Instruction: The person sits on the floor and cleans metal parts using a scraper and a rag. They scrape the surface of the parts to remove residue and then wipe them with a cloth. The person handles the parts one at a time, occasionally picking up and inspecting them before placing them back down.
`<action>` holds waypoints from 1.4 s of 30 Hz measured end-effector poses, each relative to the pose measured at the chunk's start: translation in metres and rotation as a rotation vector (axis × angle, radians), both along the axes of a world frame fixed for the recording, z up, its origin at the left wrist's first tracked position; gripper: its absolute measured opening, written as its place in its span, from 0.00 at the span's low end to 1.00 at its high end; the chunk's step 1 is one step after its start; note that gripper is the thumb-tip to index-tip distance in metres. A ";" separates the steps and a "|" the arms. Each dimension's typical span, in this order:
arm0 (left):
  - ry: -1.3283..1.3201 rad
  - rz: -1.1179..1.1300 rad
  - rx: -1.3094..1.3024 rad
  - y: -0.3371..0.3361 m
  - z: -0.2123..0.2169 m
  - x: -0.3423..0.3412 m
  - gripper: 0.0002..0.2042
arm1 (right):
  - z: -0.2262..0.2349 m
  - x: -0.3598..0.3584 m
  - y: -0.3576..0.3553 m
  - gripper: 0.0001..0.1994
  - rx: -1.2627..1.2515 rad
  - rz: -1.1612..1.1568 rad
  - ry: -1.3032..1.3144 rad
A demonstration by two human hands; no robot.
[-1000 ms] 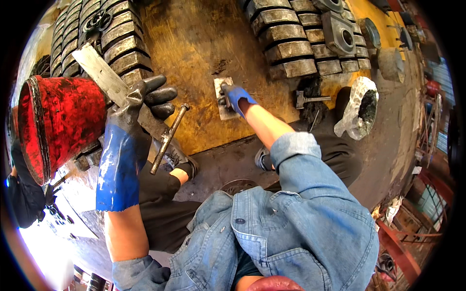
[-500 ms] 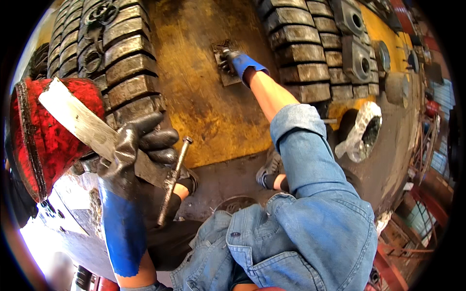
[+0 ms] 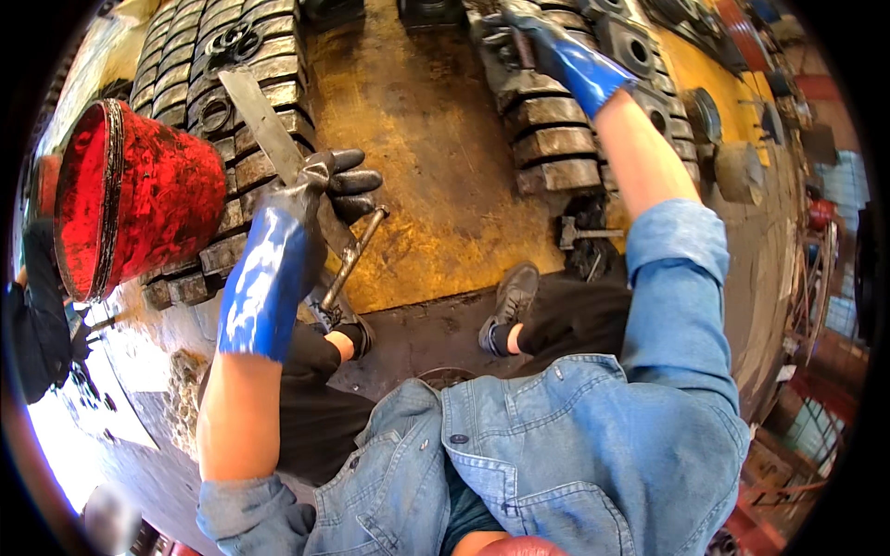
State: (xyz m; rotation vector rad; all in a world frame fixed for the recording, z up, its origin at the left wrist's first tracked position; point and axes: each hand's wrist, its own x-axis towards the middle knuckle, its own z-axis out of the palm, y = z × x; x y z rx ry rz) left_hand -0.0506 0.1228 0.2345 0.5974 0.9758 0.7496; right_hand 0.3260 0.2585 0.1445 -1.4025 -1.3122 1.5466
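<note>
My left hand point(image 3: 311, 190), in a black and blue glove, is closed round a flat steel strip point(image 3: 260, 116). Some of its fingers stick out to the right. A bolt-like rod point(image 3: 354, 259) crosses the strip's near end; whether the two are joined cannot be made out. At the upper right, my right hand point(image 3: 547, 42), gloved alike, reaches over the right-hand rows of metal blocks point(image 3: 556, 144). Its fingers close on a dark metal piece point(image 3: 505, 46), partly hidden and blurred. Between the rows lies a worn yellow tabletop point(image 3: 408, 176).
A red bucket point(image 3: 162, 185) lies tilted at the left beside more block rows point(image 3: 264, 56), with dark rings point(image 3: 218, 113) on top. A hammer-like tool point(image 3: 589, 233) rests near my right knee. Round metal pieces point(image 3: 742, 171) stand farther right. Another person's dark sleeve point(image 3: 42, 296) shows at far left.
My right hand has moved from the yellow surface up and right to the block rows. The dark square piece has gone from that surface. My left hand and the strip now appear farther up.
</note>
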 end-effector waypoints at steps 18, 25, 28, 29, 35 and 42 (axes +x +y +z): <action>0.089 -0.352 -0.020 -0.081 -0.008 0.038 0.21 | 0.020 0.184 -0.599 0.22 -0.523 -0.703 0.212; 0.012 -0.387 -0.101 -0.088 -0.029 0.017 0.21 | 0.014 0.228 -0.632 0.20 -0.487 -0.877 -0.152; 0.000 -0.374 -0.161 -0.081 -0.054 0.027 0.21 | -0.037 0.339 -0.652 0.18 -0.322 -0.898 -0.568; 0.008 -0.345 -0.205 -0.081 -0.067 0.038 0.21 | -0.044 0.373 -0.670 0.17 -0.330 -0.921 -0.669; 0.060 -0.141 -0.260 -0.078 -0.068 0.016 0.20 | -0.014 0.276 -0.614 0.18 -0.605 -0.708 -1.137; -0.128 -0.309 -0.289 -0.064 -0.107 -0.009 0.20 | -0.001 0.187 -0.612 0.22 -0.442 -1.007 -0.163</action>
